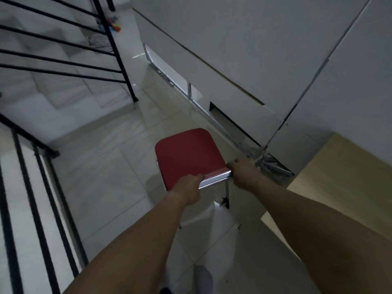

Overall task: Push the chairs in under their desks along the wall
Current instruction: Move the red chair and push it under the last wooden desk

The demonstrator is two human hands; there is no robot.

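Note:
A chair with a red padded seat [188,154] and a chrome metal frame stands on the pale tiled floor, a little left of the white desks [244,66] that run along the wall. My left hand [187,188] grips the near chrome bar of the chair at its left end. At the bar's right end my right hand [246,174] holds the same bar. The chair's seat is out in the open floor, beside the desk edge and not beneath it. One thin metal chair leg shows below the bar.
A black metal stair railing [31,187] runs along the left, with white steps [53,85] going down beyond it. A light wooden tabletop [339,177] sits at the right. Metal desk legs [267,160] cluster near my right hand. Colourful small items [113,24] lie far back.

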